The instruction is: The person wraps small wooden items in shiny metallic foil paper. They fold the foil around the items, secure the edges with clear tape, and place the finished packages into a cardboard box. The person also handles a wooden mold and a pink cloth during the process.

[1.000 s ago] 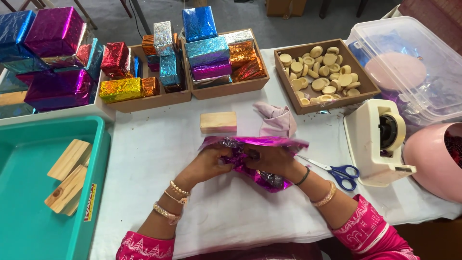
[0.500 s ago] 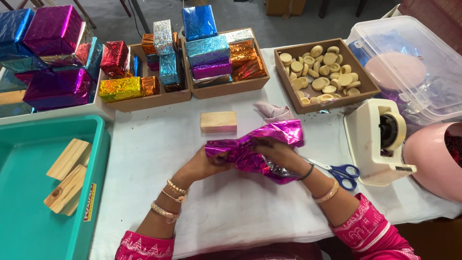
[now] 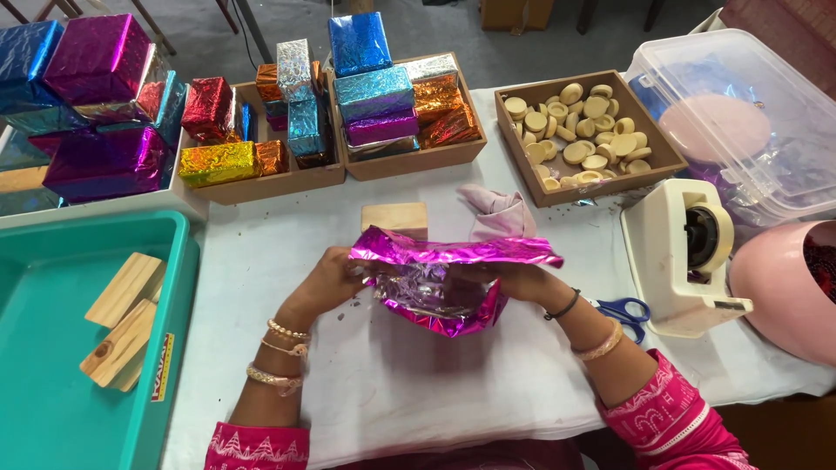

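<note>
Both my hands hold a sheet of shiny magenta foil paper (image 3: 440, 283) folded around something at the middle of the white table (image 3: 418, 392). My left hand (image 3: 326, 283) grips its left end and my right hand (image 3: 514, 280) its right end. What the foil covers is hidden. A bare wooden block (image 3: 394, 216) lies just beyond the foil, and a crumpled pink cloth (image 3: 498, 213) sits to its right.
A tape dispenser (image 3: 684, 257) and blue-handled scissors (image 3: 623, 311) lie at right, beside a pink bowl (image 3: 788, 287) and a clear lidded bin (image 3: 740, 113). Wooden trays hold foil-wrapped boxes (image 3: 374, 96) and round discs (image 3: 579, 135). A teal tub (image 3: 52, 409) with wooden blocks stands left.
The foil has been pulled up and spread wider across the bundle, its top edge now a straight fold between my hands. My hands shifted slightly apart.
</note>
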